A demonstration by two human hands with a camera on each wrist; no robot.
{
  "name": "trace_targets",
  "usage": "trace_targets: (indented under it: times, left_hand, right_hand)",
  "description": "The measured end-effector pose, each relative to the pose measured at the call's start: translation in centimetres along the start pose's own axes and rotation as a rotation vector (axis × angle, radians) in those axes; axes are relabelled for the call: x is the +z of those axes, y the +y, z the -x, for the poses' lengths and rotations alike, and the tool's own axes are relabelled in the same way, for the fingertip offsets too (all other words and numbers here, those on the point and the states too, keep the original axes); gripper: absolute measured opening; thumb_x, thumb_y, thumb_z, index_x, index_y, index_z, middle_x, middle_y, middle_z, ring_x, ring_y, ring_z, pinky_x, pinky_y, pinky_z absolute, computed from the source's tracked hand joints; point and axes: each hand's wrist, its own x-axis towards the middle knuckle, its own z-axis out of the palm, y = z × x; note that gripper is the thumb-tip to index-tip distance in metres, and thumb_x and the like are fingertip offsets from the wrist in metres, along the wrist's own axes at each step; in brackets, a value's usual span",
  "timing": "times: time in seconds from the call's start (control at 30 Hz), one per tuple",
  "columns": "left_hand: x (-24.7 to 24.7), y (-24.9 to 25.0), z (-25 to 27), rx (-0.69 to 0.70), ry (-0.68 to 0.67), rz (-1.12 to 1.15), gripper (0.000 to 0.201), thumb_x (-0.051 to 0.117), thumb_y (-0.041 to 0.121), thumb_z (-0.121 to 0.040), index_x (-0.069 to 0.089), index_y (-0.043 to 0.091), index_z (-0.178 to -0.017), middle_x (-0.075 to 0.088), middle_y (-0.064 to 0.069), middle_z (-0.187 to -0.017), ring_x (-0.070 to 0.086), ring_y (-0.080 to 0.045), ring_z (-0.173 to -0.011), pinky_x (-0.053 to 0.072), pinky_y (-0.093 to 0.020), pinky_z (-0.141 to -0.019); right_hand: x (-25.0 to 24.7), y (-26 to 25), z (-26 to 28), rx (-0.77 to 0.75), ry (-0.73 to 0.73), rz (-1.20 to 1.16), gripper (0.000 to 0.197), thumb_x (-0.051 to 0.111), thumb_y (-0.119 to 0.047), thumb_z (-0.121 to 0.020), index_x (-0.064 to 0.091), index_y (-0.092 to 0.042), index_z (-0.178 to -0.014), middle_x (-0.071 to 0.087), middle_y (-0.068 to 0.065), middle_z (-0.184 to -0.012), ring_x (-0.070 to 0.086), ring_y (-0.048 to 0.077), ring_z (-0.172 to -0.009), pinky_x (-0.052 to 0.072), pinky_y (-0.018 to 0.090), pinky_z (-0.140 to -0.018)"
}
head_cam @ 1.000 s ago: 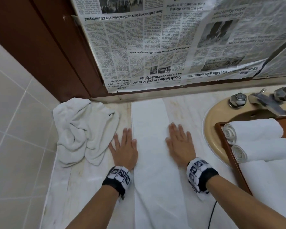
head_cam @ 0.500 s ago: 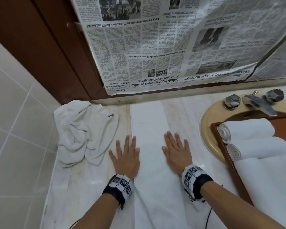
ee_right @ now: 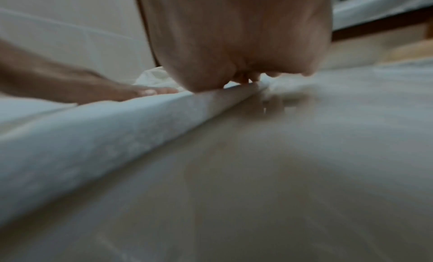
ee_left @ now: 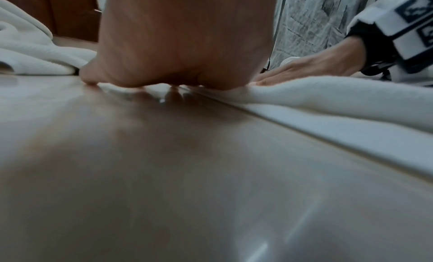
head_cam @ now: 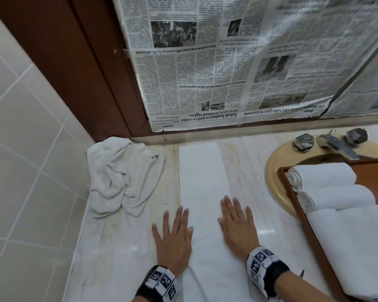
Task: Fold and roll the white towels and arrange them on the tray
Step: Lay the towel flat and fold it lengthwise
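Both hands, left hand (head_cam: 172, 238) and right hand (head_cam: 238, 227), press flat, fingers straight, on the folded towel's (head_cam: 202, 177) edges.

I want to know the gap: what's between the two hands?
In the head view, the long folded towel lies between the left hand and right hand; both press flat on its edges.

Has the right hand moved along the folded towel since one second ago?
Yes. The right hand slid toward the person along the folded towel, away from the newspaper.
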Motion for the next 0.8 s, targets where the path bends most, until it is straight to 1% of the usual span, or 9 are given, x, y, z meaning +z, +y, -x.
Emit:
trace_targets:
  times: [0.03, 0.1, 0.2, 0.43, 0.53, 0.6, 0.7, 0.73, 0.8]
  left_hand:
    - [0.0, -0.2, 0.5, 0.008, -0.003, 0.007, 0.055, 0.013, 0.051, -0.104, 0.022, 0.039, -0.157, 0.016, 0.021, -0.163, 0.014, -0.019, -0.149, -0.002, -0.054, -0.114]
    - [0.0, -0.4, 1.2, 0.027, 0.011, 0.006, 0.054, 0.019, 0.050, -0.103, 0.023, 0.040, -0.156, 0.018, 0.021, -0.163, 0.016, -0.020, -0.149, -0.003, -0.053, -0.114]
    - [-0.2, -0.2, 1.7, 0.053, 0.002, 0.001, 0.055, 0.025, 0.050, -0.102, 0.024, 0.041, -0.156, 0.019, 0.022, -0.162, 0.017, -0.023, -0.149, -0.003, -0.055, -0.113]
    - [-0.2, 0.5, 0.6, 0.010, -0.080, 0.025, 0.057, 0.011, 0.054, -0.103, 0.025, 0.037, -0.156, 0.020, 0.021, -0.162, 0.017, -0.026, -0.148, 0.001, -0.058, -0.113]
    - [-0.8, 1.0, -0.9, 0.019, -0.128, -0.015, 0.063, -0.005, 0.058, -0.097, -0.002, 0.041, -0.158, -0.012, 0.026, -0.162, -0.007, -0.024, -0.153, -0.009, -0.058, -0.116]
    - [-1.1, 1.3, -2.2, 0.021, -0.133, 0.005, 0.070, -0.015, 0.059, -0.088, -0.015, 0.041, -0.155, -0.025, 0.027, -0.157, -0.018, -0.022, -0.152, -0.013, -0.060, -0.116]
    - [-1.8, 1.7, -4.2, 0.001, -0.144, -0.012, 0.075, -0.021, 0.059, -0.081, -0.019, 0.040, -0.153, -0.030, 0.027, -0.154, -0.020, -0.023, -0.151, -0.010, -0.061, -0.117]
    - [-2.1, 1.8, -4.8, -0.001, -0.142, -0.014, 0.075, -0.021, 0.059, -0.081, -0.018, 0.039, -0.154, -0.030, 0.028, -0.153, -0.020, -0.023, -0.151, -0.009, -0.061, -0.117]
    - [-2.4, 1.9, -5.8, -0.004, -0.144, -0.007, 0.071, -0.016, 0.059, -0.086, -0.015, 0.040, -0.155, -0.028, 0.028, -0.153, -0.019, -0.022, -0.152, -0.009, -0.061, -0.117]
  right_hand:
    - [0.0, -0.2, 0.8, -0.024, -0.010, -0.001, 0.057, 0.023, -0.039, -0.103, 0.030, -0.016, -0.154, 0.022, -0.002, -0.162, 0.019, 0.019, -0.148, 0.005, 0.043, -0.117]
    - [0.6, -0.7, 3.0, -0.093, -0.029, -0.006, 0.055, 0.021, -0.038, -0.104, 0.036, -0.016, -0.152, 0.029, -0.002, -0.160, 0.023, 0.017, -0.146, 0.011, 0.042, -0.115]
    - [1.2, -0.9, 5.0, -0.087, -0.070, -0.024, 0.058, 0.016, -0.043, -0.105, 0.033, -0.016, -0.153, 0.027, -0.002, -0.161, 0.022, 0.014, -0.147, 0.013, 0.041, -0.114]
    - [0.4, -0.2, 2.7, -0.049, -0.145, 0.004, 0.061, 0.017, -0.048, -0.105, 0.030, -0.013, -0.154, 0.024, 0.001, -0.162, 0.018, 0.013, -0.147, 0.006, 0.038, -0.116]
    - [0.2, 0.2, 1.1, -0.043, -0.172, -0.017, 0.062, 0.016, -0.048, -0.105, 0.028, -0.013, -0.154, 0.024, 0.001, -0.162, 0.018, 0.013, -0.147, 0.005, 0.037, -0.116]
    - [0.0, 0.4, -0.1, -0.035, -0.169, -0.040, 0.065, 0.010, -0.051, -0.104, 0.021, -0.014, -0.156, 0.015, 0.000, -0.163, 0.015, 0.014, -0.150, 0.003, 0.037, -0.117]
    - [-0.6, 0.7, -2.1, -0.113, -0.142, -0.042, 0.075, -0.017, -0.059, -0.089, -0.013, -0.020, -0.153, -0.022, -0.008, -0.158, -0.015, 0.010, -0.149, -0.012, 0.034, -0.119]
    - [-0.9, 0.8, -2.7, -0.117, -0.149, -0.056, 0.080, -0.022, -0.061, -0.082, -0.019, -0.020, -0.150, -0.027, -0.009, -0.155, -0.021, 0.009, -0.147, -0.015, 0.034, -0.119]
    - [-1.5, 0.8, -4.0, -0.121, -0.136, -0.062, 0.089, -0.027, -0.063, -0.076, -0.018, -0.018, -0.152, -0.027, -0.009, -0.156, -0.021, 0.008, -0.147, -0.016, 0.034, -0.118]
